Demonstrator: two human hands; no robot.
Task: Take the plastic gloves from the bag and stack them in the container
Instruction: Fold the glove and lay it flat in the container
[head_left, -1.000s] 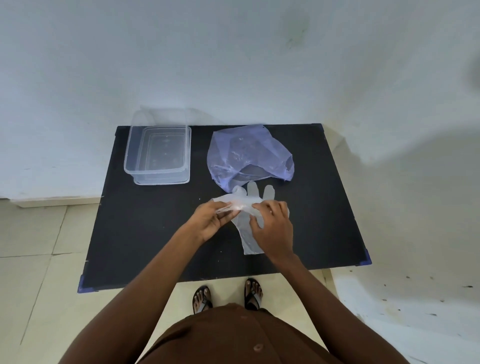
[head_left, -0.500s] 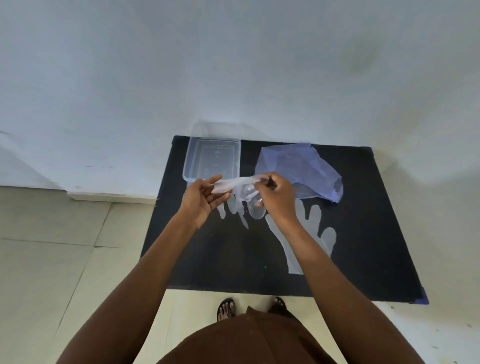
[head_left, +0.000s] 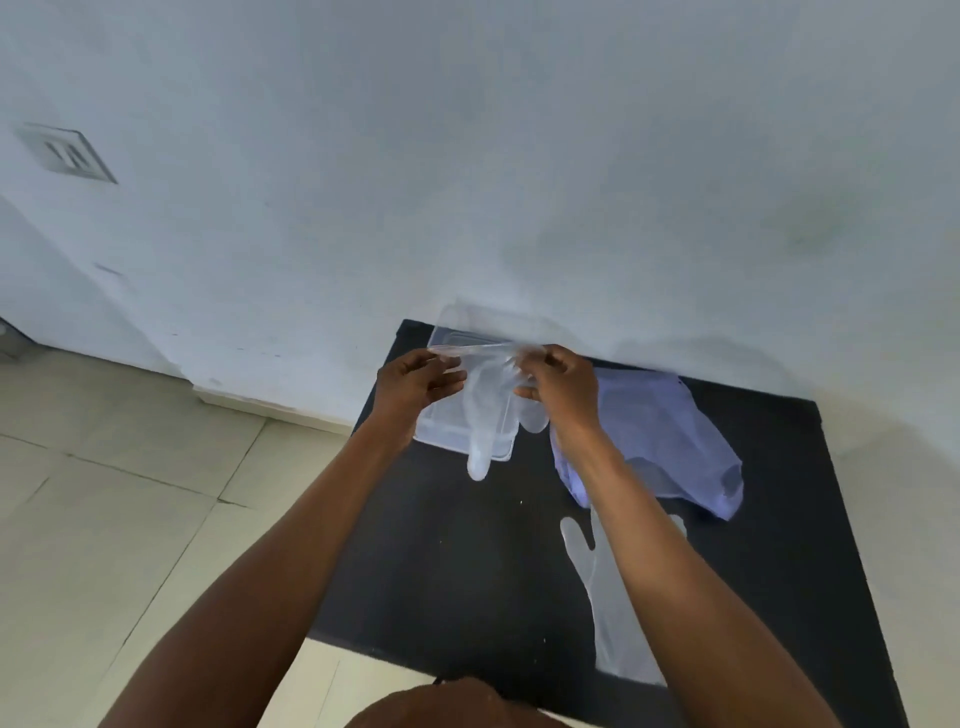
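A clear plastic glove hangs between my left hand and my right hand, each pinching one end of its cuff. It dangles above the clear rectangular container at the back left of the black table, fingers pointing down past the container's near rim. A bluish plastic bag lies to the right of the container, partly behind my right forearm. A second clear glove lies flat on the table near the front, half hidden by that forearm.
The table stands against a pale wall. Tiled floor stretches to the left. A wall socket sits high on the left wall. My brown garment shows at the bottom edge.
Both hands have lifted one glove off the table and carried it left and back over the container. The other glove stayed lying on the table. The camera has swung left.
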